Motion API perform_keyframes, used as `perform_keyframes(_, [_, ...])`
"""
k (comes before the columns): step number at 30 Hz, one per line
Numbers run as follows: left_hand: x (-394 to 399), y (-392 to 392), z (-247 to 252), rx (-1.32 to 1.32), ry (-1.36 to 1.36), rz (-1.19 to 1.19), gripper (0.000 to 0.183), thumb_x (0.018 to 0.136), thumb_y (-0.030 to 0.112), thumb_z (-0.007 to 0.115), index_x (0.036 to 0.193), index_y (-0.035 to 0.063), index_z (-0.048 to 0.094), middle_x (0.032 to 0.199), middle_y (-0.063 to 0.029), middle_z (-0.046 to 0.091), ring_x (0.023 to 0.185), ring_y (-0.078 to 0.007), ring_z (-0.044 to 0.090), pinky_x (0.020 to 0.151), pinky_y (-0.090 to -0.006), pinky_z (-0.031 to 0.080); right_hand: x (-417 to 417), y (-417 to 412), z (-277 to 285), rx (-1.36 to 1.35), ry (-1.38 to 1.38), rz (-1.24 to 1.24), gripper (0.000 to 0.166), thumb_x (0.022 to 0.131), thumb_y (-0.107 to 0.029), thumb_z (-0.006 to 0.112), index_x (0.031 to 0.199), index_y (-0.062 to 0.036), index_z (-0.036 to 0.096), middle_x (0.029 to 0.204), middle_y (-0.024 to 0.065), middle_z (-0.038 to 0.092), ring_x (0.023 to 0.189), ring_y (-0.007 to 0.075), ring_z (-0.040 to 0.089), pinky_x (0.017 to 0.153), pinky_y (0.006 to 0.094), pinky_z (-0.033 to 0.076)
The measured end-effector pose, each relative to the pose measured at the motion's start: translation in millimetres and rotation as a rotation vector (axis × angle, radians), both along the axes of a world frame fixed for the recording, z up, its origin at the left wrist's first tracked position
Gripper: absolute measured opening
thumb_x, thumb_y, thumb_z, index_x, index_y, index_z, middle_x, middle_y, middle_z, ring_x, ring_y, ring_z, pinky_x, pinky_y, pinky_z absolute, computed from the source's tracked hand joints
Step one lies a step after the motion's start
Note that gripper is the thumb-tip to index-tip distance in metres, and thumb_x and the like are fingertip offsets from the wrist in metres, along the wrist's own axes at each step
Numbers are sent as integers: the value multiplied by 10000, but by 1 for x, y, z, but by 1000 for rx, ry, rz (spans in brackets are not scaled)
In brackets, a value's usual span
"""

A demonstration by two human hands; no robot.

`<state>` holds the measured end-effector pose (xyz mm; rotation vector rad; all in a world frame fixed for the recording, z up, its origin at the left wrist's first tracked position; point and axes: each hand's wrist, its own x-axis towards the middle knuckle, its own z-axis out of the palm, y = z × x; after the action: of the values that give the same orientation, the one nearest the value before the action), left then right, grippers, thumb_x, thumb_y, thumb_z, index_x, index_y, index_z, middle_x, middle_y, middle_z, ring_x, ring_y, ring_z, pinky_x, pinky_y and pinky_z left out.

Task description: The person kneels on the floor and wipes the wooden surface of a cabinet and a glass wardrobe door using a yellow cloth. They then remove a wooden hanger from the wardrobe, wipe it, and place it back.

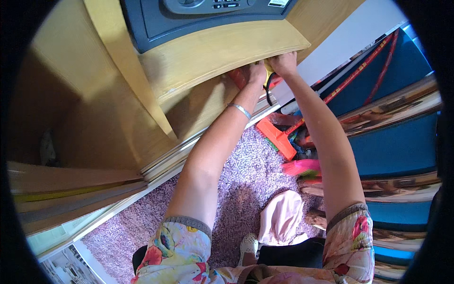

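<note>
Both my arms reach forward to the front edge of a wooden shelf (227,56), which bears a dark electronic safe (212,21). My left hand (258,74) is just under that edge, beside a red item (238,77) in the compartment below; its fingertips are hidden. Close on its right is my right hand (284,64), its fingers partly hidden under the shelf. Something yellow (268,72) with a black strap (268,90) lies between the two hands. Whether either hand grips it cannot be made out.
An orange broom head (277,137) and a pink brush (301,167) lie at the right of the purple shaggy carpet (244,159). Pink cloth (282,216) lies near my foot. Blue panels with shiny bands (393,145) line the right side. A sliding-door track (166,165) borders the cupboard.
</note>
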<state>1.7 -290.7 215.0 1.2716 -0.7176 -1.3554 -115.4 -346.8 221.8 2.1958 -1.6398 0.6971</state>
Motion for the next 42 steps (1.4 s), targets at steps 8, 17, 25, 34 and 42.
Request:
perform_keyframes(8, [14, 18, -37, -436, -132, 112, 648, 962, 329, 447, 1429, -87, 281, 1463, -341, 296, 1366, -450, 292, 1140, -457, 233, 51, 91, 3, 27, -313, 213, 260, 885, -213, 598, 1061, -33, 661, 1064, 179, 658, 1032, 358, 586, 905, 450, 430])
perform_keyframes(17, [-8, 91, -67, -248, -245, -48, 751, 968, 399, 424, 1444, -130, 187, 1492, -365, 192, 1410, -447, 210, 1173, -435, 168, 24, 134, -70, 350, -707, 117, 325, 915, -205, 588, 1191, -40, 635, 1359, 237, 520, 1367, 324, 396, 1054, 381, 387])
perform_keyframes(25, [3, 58, -55, -217, -172, -76, 775, 965, 414, 371, 1439, -159, 156, 1506, -361, 171, 1447, -410, 137, 1191, -393, 128, 41, 98, -72, 381, -917, 199, 260, 935, -207, 556, 1067, -14, 668, 1404, 262, 460, 1426, 252, 297, 1060, 331, 364])
perform_keyframes(34, [14, 106, -93, -193, -166, -133, 820, 968, 514, 402, 1468, -95, 174, 1509, -326, 223, 1424, -375, 239, 1171, -367, 193, 45, 155, -97, 417, -831, 95, 318, 949, -228, 524, 1136, 9, 625, 1201, 269, 606, 1122, 285, 610, 902, 371, 473])
perform_keyframes(42, [55, 149, -172, 161, 658, -189, 454, 976, 397, 528, 1274, 54, 534, 1181, -116, 633, 1024, -217, 647, 887, -370, 542, 31, 211, -116, 756, -1245, 181, 272, 968, -168, 579, 1168, 9, 635, 994, 30, 673, 853, 92, 622, 779, 244, 506])
